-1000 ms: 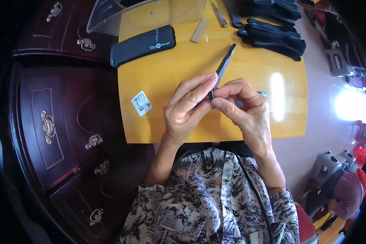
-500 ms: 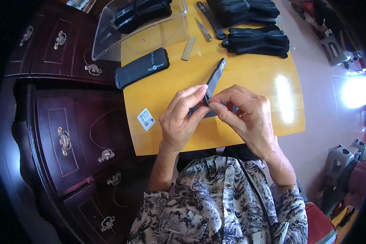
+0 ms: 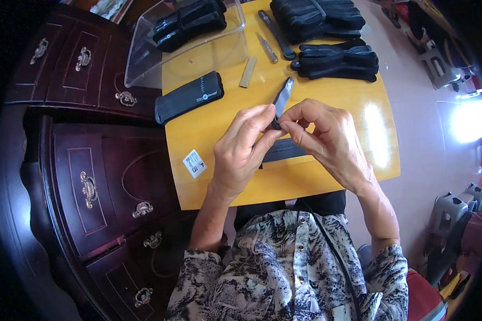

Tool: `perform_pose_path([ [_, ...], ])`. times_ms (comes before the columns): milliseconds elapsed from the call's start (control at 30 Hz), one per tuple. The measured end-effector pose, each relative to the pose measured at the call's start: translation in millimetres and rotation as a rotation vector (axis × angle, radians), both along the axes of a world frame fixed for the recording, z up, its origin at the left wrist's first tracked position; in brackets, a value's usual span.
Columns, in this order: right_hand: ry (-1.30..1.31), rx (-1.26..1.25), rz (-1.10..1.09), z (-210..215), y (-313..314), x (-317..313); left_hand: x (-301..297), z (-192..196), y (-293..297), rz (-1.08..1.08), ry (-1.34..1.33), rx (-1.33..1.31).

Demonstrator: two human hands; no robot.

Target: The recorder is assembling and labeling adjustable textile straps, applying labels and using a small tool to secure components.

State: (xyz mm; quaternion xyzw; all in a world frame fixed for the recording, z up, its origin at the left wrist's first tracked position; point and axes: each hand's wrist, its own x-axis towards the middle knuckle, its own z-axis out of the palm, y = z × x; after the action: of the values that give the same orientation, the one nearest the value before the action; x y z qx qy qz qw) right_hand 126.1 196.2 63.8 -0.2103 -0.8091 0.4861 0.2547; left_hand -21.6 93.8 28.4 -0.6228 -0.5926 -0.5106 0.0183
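Observation:
My left hand (image 3: 245,142) is closed, thumb against fingers, on a narrow black strap (image 3: 284,96) with a grey inner face. My right hand (image 3: 326,140) pinches the same strap at its lower end, beside the left fingertips. The strap's free end points up and away from me over the yellow table. Beneath the hands another flat black strap (image 3: 285,150) lies on the table, partly covered by the right hand. The fingers hide the exact spot where they meet on the held strap.
Beyond my hands are strapped black bundles (image 3: 337,60), a larger black bundle (image 3: 318,18), a craft knife (image 3: 266,48), a loose black strap (image 3: 276,33) and a tan strip (image 3: 248,72). At left are a clear bin (image 3: 139,75), a flat black pack (image 3: 190,97) and a white label (image 3: 194,163).
Both hands sit slightly higher over the table, still pinching the strap. More of the black strap lying beneath shows now. The whole view has shifted a little.

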Motion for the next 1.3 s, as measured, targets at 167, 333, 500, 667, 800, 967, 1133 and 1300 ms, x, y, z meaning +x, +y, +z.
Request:
perform_pose_path([
  [167,-0.119,0.385,-0.086,2,-8,-3,2,2,2,0.046,0.05,-0.035],
  [333,-0.134,0.478,-0.091,-1,-7,-7,1,2,2,0.047,0.092,-0.033],
  [500,-0.233,0.523,0.06,3,1,-4,-2,2,-1,0.041,0.256,-0.025],
  [667,-0.159,0.333,0.141,2,9,-3,0,1,-3,0.004,0.186,-0.04],
  [800,-0.12,-0.087,0.168,-5,17,-8,-2,2,-9,-0.094,-0.136,-0.085],
  [967,-0.052,-0.135,0.151,-12,7,-14,5,-4,-18,-0.063,-0.54,-0.041],
  [1133,0.029,0.014,0.224,-18,-2,-26,1,-12,-35,-0.032,-0.668,-0.051],
  [1300,0.091,0.176,0.241,-27,-8,-40,-1,-18,-41,-0.026,-0.71,-0.054],
])
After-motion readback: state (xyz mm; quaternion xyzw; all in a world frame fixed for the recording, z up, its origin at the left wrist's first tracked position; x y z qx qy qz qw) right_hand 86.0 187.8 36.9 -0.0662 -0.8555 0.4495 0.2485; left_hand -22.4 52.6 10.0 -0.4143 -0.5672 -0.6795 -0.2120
